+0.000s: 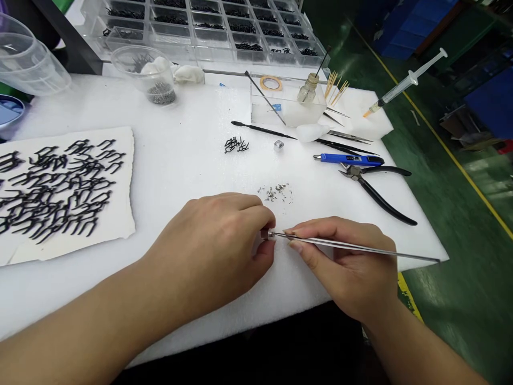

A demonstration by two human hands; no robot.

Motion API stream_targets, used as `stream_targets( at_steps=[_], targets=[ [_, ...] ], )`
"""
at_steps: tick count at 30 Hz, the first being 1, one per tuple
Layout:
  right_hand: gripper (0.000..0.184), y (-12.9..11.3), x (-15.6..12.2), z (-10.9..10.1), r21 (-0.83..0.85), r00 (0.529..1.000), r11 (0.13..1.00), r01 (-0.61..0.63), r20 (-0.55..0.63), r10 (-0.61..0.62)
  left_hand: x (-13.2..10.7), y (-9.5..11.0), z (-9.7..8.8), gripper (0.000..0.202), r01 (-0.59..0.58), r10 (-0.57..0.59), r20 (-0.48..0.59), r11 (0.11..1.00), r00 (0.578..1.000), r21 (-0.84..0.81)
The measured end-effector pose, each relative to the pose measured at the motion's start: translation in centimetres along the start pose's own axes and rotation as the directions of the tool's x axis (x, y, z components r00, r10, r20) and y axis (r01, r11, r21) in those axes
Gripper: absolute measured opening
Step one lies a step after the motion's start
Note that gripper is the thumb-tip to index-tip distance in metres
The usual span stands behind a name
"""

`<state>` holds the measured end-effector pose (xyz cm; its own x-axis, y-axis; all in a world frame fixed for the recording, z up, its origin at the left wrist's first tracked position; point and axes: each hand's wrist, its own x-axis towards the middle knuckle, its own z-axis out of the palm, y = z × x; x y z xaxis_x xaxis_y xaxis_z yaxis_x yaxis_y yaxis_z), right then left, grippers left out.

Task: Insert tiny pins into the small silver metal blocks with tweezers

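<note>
- Left hand (216, 246): thumb and forefinger pinched on 1 small metal part (266, 234), low over the foam mat (192, 160), front centre.
- Right hand (348, 267): fingers clamped on 1 tweezers (360, 247), tip touching the part.
- Just behind the hands: 1 patch of grey filings (276, 192).
- Right side: 1 pliers (377, 192), 1 blue pen tool (344, 159), 1 syringe (404, 83).
- Mid mat: 1 silver cube (279, 145), 1 small clip cluster (236, 144).
- Left: 1 paper sheet (120, 224), black clips (60, 182) too many to count.

Two hands (216, 240) (344, 262) — one pliers (377, 184), one syringe (404, 83), one tape roll (270, 83)
</note>
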<state>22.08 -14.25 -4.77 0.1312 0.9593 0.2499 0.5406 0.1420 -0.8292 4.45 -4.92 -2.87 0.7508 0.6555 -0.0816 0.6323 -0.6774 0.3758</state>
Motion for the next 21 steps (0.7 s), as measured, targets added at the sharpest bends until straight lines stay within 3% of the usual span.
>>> stream_targets(
  at_steps=[7, 11, 14, 18, 21],
  targets=[
    [0.011, -0.01, -0.19, 0.02, -0.016, 1.0, 1.0, 0.015, -0.003, -0.016, -0.06, -0.1, 0.13, 0.021, -0.021, 0.021, -0.028, 1.0, 0.999, -0.015],
    [0.015, 0.24, -0.21, 0.18, -0.059, 0.997, 0.995, 0.078, 0.004, -0.078, -0.13, 0.01, -0.03, 0.017, 0.004, -0.014, -0.066, 0.989, 0.998, -0.147],
    [0.015, 0.3, -0.21, 0.36, -0.09, 0.985, 0.981, 0.172, -0.01, -0.173, -0.01, 0.17, -0.28, 0.016, 0.131, -0.144, -0.016, 0.936, 0.989, -0.328],
    [0.01, 0.0, -0.24, 0.68, -0.201, 0.945, 0.928, 0.312, -0.035, -0.325, 0.29, 0.2, -0.56, 0.02, 0.395, -0.368, 0.152, 0.8, 0.917, -0.452],
    [0.009, -0.25, -0.28, 0.82, -0.248, 0.927, 0.905, 0.346, -0.054, -0.37, 0.5, 0.08, -0.67, 0.022, 0.448, -0.401, 0.203, 0.759, 0.894, -0.474]
  ],
)
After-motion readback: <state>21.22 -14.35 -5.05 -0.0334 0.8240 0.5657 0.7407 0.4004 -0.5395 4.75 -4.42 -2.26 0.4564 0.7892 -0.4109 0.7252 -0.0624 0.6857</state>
